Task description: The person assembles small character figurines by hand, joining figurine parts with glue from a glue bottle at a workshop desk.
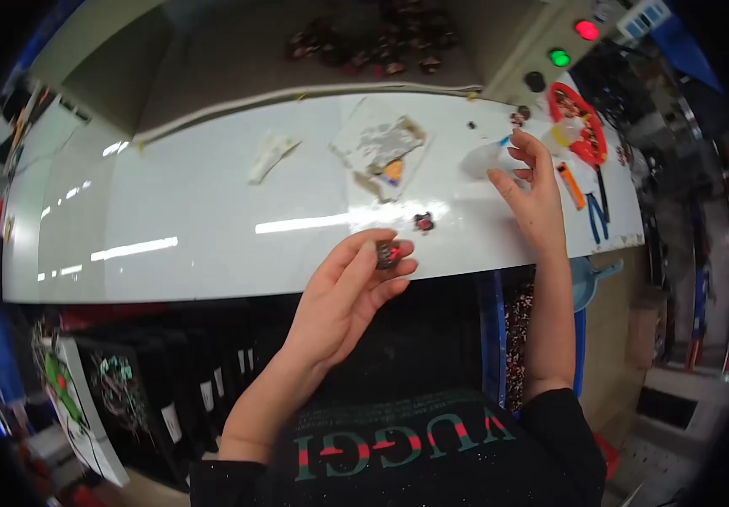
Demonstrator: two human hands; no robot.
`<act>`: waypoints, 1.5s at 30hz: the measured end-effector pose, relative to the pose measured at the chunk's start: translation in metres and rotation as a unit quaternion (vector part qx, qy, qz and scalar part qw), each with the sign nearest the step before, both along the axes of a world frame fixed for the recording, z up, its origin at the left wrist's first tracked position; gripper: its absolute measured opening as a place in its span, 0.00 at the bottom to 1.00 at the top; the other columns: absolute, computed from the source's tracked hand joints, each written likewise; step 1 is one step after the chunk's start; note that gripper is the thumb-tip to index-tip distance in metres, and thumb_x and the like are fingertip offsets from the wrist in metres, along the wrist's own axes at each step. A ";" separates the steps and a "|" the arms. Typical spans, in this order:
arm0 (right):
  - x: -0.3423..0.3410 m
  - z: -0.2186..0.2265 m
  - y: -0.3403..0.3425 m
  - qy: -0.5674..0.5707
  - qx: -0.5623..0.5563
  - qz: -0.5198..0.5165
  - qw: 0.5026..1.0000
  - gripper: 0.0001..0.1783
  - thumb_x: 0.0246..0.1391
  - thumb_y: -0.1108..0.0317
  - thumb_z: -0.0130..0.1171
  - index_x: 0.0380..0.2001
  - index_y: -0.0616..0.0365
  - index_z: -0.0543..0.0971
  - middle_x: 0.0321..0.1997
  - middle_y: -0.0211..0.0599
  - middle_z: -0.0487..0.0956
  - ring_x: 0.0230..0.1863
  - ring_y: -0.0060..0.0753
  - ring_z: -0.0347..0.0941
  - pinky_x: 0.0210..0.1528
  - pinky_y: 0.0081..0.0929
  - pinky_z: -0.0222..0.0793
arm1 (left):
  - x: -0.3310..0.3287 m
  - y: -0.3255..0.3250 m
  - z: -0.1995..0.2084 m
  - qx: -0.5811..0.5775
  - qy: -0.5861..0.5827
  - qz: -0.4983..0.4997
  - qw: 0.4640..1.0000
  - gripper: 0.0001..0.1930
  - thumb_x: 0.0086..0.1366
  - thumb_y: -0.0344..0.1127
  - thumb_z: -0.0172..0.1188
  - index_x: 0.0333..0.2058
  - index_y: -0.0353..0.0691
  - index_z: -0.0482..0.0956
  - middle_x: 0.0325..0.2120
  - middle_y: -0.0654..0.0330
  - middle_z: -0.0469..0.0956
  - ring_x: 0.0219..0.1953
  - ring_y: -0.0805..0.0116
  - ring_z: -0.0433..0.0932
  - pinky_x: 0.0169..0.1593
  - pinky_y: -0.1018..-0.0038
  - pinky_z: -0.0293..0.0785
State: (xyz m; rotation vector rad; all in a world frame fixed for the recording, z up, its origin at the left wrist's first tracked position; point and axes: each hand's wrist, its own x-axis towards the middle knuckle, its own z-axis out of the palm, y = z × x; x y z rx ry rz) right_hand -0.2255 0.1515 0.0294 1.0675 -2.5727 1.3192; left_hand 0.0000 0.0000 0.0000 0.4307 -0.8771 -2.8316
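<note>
My left hand (pixel 343 291), at the table's front edge, pinches a small dark round part (pixel 388 255) with red on it between thumb and fingers. Just beyond lies a similar dark and red part (pixel 424 221) on the white tabletop. My right hand (pixel 533 190) is raised over the right side of the table, thumb and fingers apart. Beside its fingertips is a blurred whitish, see-through object (pixel 484 160) with a blue tip; no grip on it shows. Mid-table lies a crumpled pale sheet (pixel 379 144) with an orange and blue piece (pixel 393 171) on it.
At right are a red tray (pixel 598 139) of small parts, an orange-handled tool (pixel 571 186) and blue-handled pliers (pixel 596 221). A whitish strip (pixel 273 157) lies left of the sheet. Many dark parts (pixel 373 42) fill the recess behind, beside lit red (pixel 587 30) and green (pixel 560 57) buttons.
</note>
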 end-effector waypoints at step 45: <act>0.133 -0.017 -0.028 -0.083 -0.062 0.143 0.984 0.20 0.40 0.75 0.68 0.38 0.61 0.73 0.40 0.34 0.69 0.41 0.25 0.66 0.46 0.21 0.61 | 0.072 -0.071 -0.029 0.151 0.018 0.019 0.988 0.18 0.67 0.32 0.46 0.54 0.35 0.62 0.47 0.55 0.71 0.51 0.65 0.72 0.51 0.75 0.73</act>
